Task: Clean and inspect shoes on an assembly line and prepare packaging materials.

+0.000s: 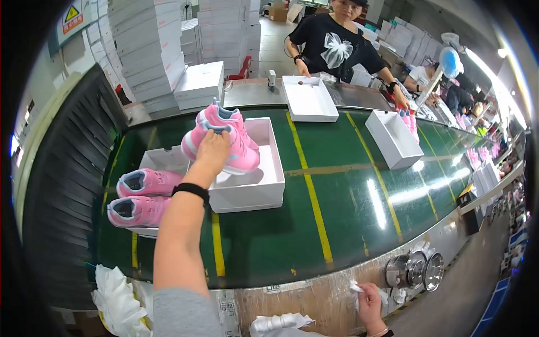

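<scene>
My left hand (216,149) grips a pair of pink sneakers (245,156) by their collars, fingers closed at the openings. The pair is tilted over an open white shoebox (247,196) on the green conveyor belt (348,208); whether the soles touch its bottom is hidden. Low in the view, my right hand (370,306) pinches a piece of white tissue paper (356,287) above the wrapped side bench (328,306). Left of my forearm, two more pink sneakers (132,185) rest on another white shoebox (163,159), partly hidden by my arm.
Across the belt a co-worker (337,48) touches a white box lid (314,104) and reaches toward pink shoes beside an open box (396,140). Stacked white boxes (140,50) stand behind. Metal bowls (415,269), rolled white paper (278,323) and a white bag (118,295) lie nearby.
</scene>
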{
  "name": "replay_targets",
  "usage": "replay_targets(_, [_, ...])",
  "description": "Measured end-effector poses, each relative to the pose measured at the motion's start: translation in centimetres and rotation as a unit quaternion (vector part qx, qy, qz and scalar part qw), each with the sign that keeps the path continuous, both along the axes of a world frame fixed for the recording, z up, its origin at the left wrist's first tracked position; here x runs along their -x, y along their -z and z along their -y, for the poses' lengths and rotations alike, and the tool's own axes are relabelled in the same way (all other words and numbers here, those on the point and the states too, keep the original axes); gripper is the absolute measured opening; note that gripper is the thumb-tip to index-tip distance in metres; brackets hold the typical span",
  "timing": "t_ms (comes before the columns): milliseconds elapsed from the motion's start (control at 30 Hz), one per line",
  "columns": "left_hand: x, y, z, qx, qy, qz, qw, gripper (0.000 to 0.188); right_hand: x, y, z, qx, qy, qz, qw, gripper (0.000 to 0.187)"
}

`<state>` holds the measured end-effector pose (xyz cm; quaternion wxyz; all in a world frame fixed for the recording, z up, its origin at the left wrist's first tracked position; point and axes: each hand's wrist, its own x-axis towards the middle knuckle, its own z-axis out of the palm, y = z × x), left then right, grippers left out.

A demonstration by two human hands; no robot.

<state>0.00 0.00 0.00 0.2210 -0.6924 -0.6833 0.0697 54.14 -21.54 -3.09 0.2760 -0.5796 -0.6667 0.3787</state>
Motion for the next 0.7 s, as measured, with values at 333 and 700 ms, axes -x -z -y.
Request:
replay_targets(333, [-10.5, -4.0, 16.2, 0.033, -0.144, 0.945, 0.292, 0.045, 1.3, -4.6, -4.9, -0.184, -0.016, -0.144, 0.972, 0.023])
replay_targets(700, [-30.6, -4.0, 25.7, 0.148, -0.155, 0.973, 0.082, 0.037, 6.8, -9.7, -4.3, -0.529, -0.296, 0.008, 0.795, 0.030])
